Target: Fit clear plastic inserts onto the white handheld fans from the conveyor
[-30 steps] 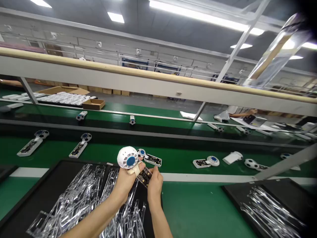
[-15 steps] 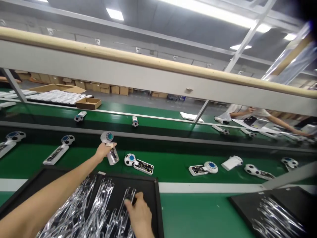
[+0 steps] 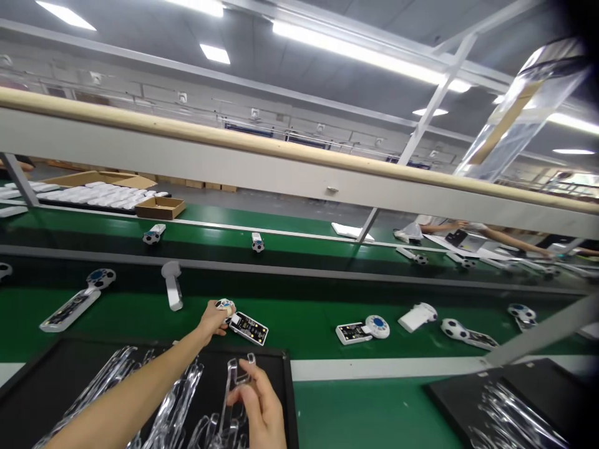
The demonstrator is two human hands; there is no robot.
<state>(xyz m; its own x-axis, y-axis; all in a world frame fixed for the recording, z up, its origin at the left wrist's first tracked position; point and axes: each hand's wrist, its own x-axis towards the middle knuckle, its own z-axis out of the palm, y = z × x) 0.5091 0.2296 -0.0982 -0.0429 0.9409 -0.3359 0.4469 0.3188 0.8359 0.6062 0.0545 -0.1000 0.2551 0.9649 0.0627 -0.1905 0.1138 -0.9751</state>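
Left hand (image 3: 213,319) is closed around a small round football-patterned fan head (image 3: 225,305), lying on the green conveyor belt (image 3: 304,312) just beyond the black tray (image 3: 291,399), right beside a black circuit board (image 3: 248,328). Right hand (image 3: 259,405) curls its fingers around a clear plastic blister insert (image 3: 238,374), held just over the tray, above a heap of similar inserts (image 3: 173,399).
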